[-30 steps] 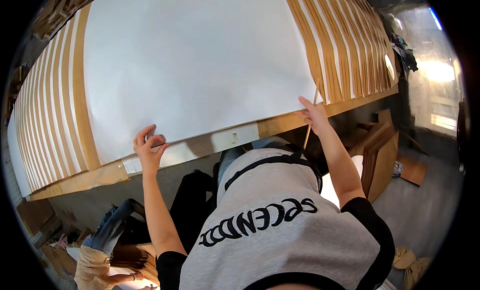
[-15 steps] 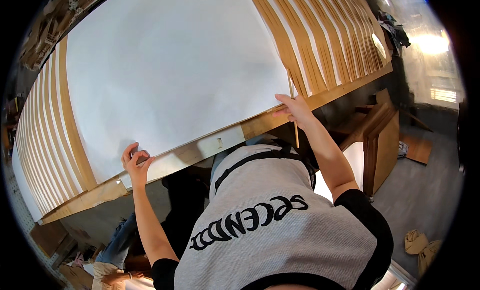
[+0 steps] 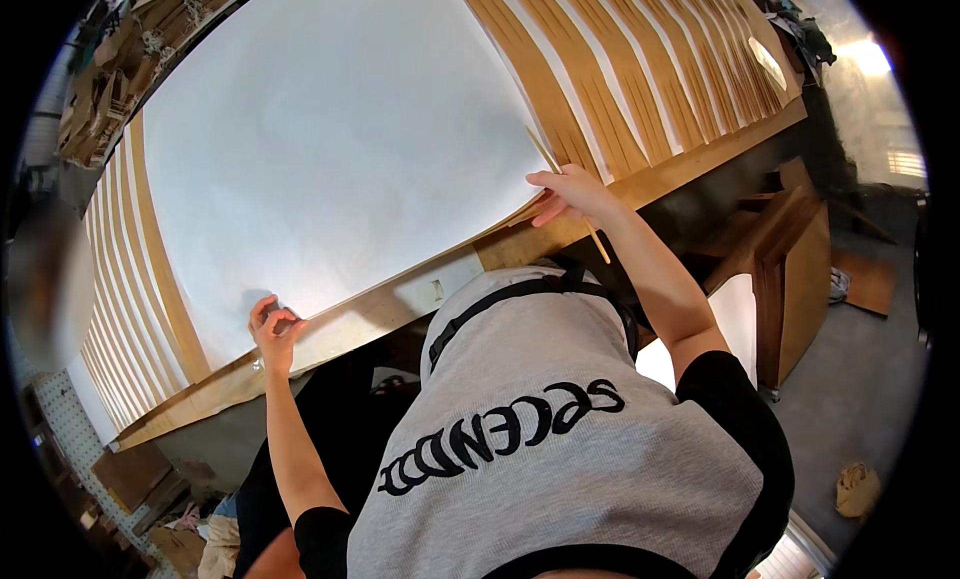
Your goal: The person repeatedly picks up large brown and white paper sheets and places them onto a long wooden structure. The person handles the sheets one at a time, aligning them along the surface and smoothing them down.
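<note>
A large white sheet (image 3: pixel 330 149) covers the middle of a long work table. At its near edge, toward the left, my left hand (image 3: pixel 275 337) is curled, thumb and fingers closed around the edge. Farther right, my right hand (image 3: pixel 575 194) holds a thin wooden stick (image 3: pixel 598 241) that slants across the fingers. The same hand's fingers are at the sheet's near right edge, which bends up slightly from the table there. Brown and white overlapping strips (image 3: pixel 625 89) lie just beyond my right hand, and more striped layers (image 3: pixel 140 279) lie left of the sheet.
The table's wooden front edge (image 3: pixel 500 249) runs close to my body. A brown wooden cabinet (image 3: pixel 790 289) stands to the right, near a bundle (image 3: pixel 857 489) on the floor. Scrap material (image 3: pixel 120 79) is heaped beyond the table at far left. A blurred shape (image 3: pixel 50 289) is at the left rim.
My right hand has moved left along the sheet's edge, and the stick now leans more. The sheet's right edge bends up more. The view has shifted, and a blurred shape has appeared at left.
</note>
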A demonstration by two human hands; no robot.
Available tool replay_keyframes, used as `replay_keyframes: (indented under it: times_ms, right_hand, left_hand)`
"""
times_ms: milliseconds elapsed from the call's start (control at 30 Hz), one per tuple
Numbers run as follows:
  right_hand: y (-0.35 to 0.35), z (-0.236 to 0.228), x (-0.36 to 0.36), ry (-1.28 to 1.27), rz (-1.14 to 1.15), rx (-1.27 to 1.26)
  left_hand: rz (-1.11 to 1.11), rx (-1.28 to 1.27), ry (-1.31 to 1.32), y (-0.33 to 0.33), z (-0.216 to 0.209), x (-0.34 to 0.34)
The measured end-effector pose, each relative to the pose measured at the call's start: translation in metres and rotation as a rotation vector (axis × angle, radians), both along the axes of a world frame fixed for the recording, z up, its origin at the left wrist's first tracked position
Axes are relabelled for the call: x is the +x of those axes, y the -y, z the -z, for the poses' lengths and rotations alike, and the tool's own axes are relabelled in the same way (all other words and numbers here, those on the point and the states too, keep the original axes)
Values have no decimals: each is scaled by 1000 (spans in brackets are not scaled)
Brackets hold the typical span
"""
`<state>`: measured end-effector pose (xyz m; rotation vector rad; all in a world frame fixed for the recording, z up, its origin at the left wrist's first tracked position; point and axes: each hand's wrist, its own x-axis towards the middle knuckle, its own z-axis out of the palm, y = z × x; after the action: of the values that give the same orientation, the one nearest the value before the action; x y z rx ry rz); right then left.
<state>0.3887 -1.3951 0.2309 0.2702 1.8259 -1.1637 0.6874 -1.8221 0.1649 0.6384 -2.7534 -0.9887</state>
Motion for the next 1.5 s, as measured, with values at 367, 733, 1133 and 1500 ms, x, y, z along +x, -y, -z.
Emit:
replay_keyframes:
  times_ms: [367,733,1133,1500]
  right_hand:
    - [-22,1,-24,242,101,-510]
    - [-2,33,-95,73,-64,-219]
    - [39,38,-80,-363,-211,-262]
    - [47,22,-73,-258,-166,-213]
  left_hand:
    - [1,-85,57,2,6,1]
    - [-75,-101,24,3,-1,3]
    - [-329,-130,-15,-16,14,1]
    - [-602,-174,-176,-35,16,-14]
